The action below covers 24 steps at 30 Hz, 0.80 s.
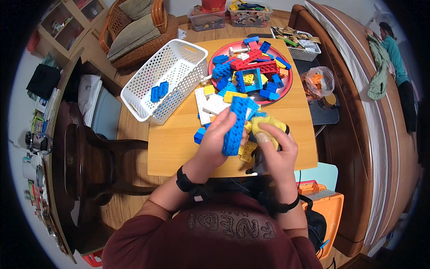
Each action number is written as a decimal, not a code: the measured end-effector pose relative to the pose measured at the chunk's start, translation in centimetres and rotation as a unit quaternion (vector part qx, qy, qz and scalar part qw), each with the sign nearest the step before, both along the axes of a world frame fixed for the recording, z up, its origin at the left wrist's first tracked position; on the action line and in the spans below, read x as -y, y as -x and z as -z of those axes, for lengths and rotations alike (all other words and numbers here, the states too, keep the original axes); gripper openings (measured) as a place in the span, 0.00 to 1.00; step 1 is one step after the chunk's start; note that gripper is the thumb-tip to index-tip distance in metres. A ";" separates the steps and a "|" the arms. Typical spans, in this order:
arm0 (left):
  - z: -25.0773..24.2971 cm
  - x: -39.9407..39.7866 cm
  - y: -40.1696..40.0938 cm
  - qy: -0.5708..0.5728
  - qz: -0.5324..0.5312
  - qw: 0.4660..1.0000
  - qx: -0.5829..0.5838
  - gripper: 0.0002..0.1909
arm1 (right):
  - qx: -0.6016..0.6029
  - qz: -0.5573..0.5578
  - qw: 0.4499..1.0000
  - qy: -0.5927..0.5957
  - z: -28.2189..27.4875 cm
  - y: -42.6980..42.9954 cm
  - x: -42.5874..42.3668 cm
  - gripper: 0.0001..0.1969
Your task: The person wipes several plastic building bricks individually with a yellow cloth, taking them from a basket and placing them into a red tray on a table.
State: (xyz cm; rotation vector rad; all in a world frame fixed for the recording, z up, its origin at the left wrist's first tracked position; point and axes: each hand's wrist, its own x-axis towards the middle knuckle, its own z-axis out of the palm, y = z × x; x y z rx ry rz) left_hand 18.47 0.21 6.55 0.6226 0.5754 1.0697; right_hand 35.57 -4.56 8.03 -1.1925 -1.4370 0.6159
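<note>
My left hand [215, 138] grips a long blue toy building brick [235, 126], tilted upright over the table. Close to its right, my right hand [282, 148] pinches a crumpled yellow cloth [267, 127], apart from the brick. Beneath and beyond my hands lie loose bricks: white ones [216, 104], yellow ones [248, 151] and a small blue one [199, 135]. A round red tray [289, 82] farther back holds a heap of red, blue, yellow and white bricks. To the left stands a white perforated plastic basket [134, 79] with two blue bricks [159, 91] inside.
A dark wooden chair [111, 164] stands left of the wooden table [178, 158]. At the right are a bed [386, 134], a plastic bag [317, 82] and an orange bin [332, 222]. A person [396, 57] is by the bed's far side. Two toy-filled bins [250, 20] sit behind.
</note>
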 end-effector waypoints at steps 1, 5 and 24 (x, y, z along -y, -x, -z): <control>0.1 0.4 -0.1 0.000 0.002 1.000 0.000 0.20 | 0.000 0.002 1.000 0.000 -0.5 -0.1 -0.3 0.12; 0.4 1.3 -0.7 -0.043 0.052 0.995 -0.075 0.28 | 0.000 0.024 0.999 -0.037 -1.3 0.1 -1.4 0.16; 1.0 -0.5 0.7 -0.058 -0.081 0.995 -0.024 0.20 | 0.106 -0.138 0.985 -0.015 0.8 2.1 1.8 0.14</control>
